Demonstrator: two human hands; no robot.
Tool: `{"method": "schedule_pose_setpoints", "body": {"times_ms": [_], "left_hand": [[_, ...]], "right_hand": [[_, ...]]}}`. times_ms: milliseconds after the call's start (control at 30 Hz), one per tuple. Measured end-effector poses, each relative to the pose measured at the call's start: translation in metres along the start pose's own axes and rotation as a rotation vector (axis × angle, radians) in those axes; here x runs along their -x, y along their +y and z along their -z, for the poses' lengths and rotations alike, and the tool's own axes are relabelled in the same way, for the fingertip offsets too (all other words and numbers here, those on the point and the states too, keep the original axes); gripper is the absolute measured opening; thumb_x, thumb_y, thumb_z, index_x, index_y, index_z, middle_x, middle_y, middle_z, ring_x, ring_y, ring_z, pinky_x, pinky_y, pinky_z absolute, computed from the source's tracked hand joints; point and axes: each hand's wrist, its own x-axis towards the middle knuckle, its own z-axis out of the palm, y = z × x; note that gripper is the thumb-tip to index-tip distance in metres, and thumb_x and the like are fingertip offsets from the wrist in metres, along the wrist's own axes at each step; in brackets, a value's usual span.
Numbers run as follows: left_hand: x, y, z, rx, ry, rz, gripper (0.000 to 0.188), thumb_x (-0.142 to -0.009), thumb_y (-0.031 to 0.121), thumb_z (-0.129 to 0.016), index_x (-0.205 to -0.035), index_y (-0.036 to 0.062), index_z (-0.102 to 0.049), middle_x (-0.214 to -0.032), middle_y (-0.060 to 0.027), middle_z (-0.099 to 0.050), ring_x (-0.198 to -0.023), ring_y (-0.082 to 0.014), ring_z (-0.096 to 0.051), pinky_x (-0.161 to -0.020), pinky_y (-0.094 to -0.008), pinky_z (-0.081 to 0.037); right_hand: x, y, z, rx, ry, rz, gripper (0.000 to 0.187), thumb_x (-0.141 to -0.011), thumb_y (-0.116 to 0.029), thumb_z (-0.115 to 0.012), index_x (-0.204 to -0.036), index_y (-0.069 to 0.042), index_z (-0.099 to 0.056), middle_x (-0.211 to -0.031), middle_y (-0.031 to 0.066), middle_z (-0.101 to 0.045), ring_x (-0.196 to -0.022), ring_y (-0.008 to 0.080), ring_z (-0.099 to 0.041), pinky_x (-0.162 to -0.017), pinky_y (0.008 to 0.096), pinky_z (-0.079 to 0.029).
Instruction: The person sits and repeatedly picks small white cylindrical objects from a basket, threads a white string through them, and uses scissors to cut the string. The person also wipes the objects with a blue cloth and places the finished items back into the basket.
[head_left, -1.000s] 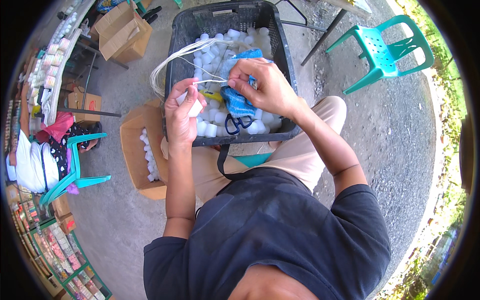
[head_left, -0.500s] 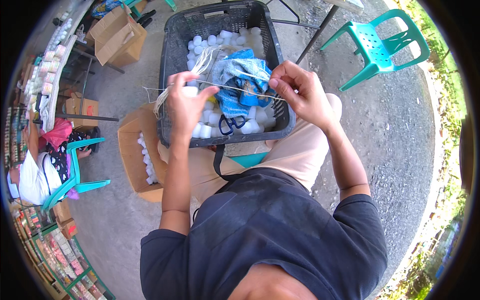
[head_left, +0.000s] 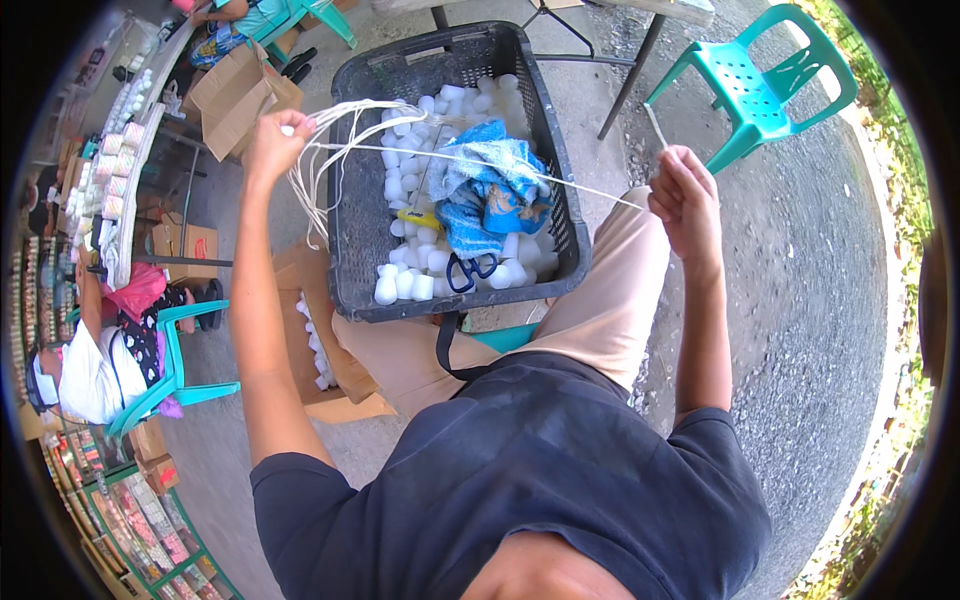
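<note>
My left hand (head_left: pixel 275 147) is raised at the left of the black plastic basket (head_left: pixel 355 285), closed on a looped bundle of white string (head_left: pixel 355 106). A small white bit shows between its fingers, too little to name. One strand stretches taut across the basket to my right hand (head_left: pixel 686 203), whose fingers pinch it over the ground on the right. A short end of string sticks up from that hand. Below the strand, a blue cloth (head_left: pixel 480 170) lies on many white cylindrical pieces (head_left: pixel 412 285). Dark-handled scissors (head_left: pixel 466 272) and a yellow object (head_left: pixel 418 217) rest beside the cloth.
An open cardboard box (head_left: pixel 350 405) with more white pieces stands by my left leg. Another carton (head_left: pixel 237 95) is farther left. A green plastic chair (head_left: pixel 770 95) stands at right. A person in white (head_left: pixel 95 375) sits at left, near a table with spools (head_left: pixel 112 190).
My hands have moved far apart, the left outward to the left, the right outward to the right. The string between them is now drawn long, and the looped bundle has lifted with my left hand.
</note>
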Motion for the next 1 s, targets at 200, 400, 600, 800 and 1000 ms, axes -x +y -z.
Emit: {"method": "schedule_pose_setpoints", "body": {"times_ms": [200,400,600,800,1000], "left_hand": [[-0.105,0.057,-0.001,-0.020,-0.178,0.026,0.035,-0.077,0.039,-0.074,-0.083,0.0053,-0.071,-0.072,-0.0108,-0.069,-0.069,-0.0215,-0.067,-0.067,-0.0351,-0.052],[-0.076,0.073,-0.048,0.019,-0.040,-0.125,0.069,-0.064,0.058,-0.079,-0.107,0.0065,-0.066,-0.103,-0.0176,-0.068,-0.098,-0.0301,-0.065,-0.083,-0.0406,-0.050],[0.030,0.033,-0.066,-0.258,0.060,0.000,0.116,-0.043,0.047,-0.091,-0.138,0.0031,-0.040,-0.133,-0.0203,-0.050,-0.123,-0.0342,-0.049,-0.099,-0.0431,-0.044],[0.060,0.007,-0.052,-0.254,0.108,0.189,0.071,-0.061,0.028,-0.081,-0.123,0.0061,-0.056,-0.113,-0.0179,-0.063,-0.104,-0.0335,-0.062,-0.087,-0.0436,-0.050],[0.050,-0.048,-0.017,0.544,-0.189,0.349,0.025,-0.072,0.018,-0.073,-0.091,0.0026,-0.070,-0.071,-0.0020,-0.066,-0.056,-0.0117,-0.060,-0.051,-0.0285,-0.048]], "right_hand": [[-0.005,-0.007,0.039,-0.057,0.228,0.099,0.010,-0.098,-0.011,-0.048,-0.097,-0.003,-0.053,-0.061,-0.0048,-0.037,-0.050,0.0046,-0.035,-0.046,0.0211,-0.035],[-0.010,0.010,-0.010,-0.059,0.131,0.216,0.009,-0.099,-0.013,-0.048,-0.099,-0.004,-0.050,-0.070,0.0001,-0.044,-0.058,0.0102,-0.046,-0.059,0.0278,-0.048],[-0.014,0.004,-0.014,-0.105,0.096,0.228,0.008,-0.099,-0.014,-0.048,-0.098,-0.005,-0.049,-0.069,-0.0018,-0.039,-0.057,0.0064,-0.037,-0.055,0.0239,-0.037],[-0.019,0.009,-0.023,-0.132,0.061,0.221,0.008,-0.098,-0.014,-0.050,-0.097,-0.006,-0.050,-0.068,-0.0021,-0.039,-0.056,0.0063,-0.037,-0.054,0.0234,-0.037],[-0.049,0.064,-0.094,-0.007,-0.052,-0.209,0.010,-0.091,-0.010,-0.054,-0.098,-0.004,-0.054,-0.065,-0.0043,-0.037,-0.051,0.0059,-0.034,-0.043,0.0220,-0.029]]}}
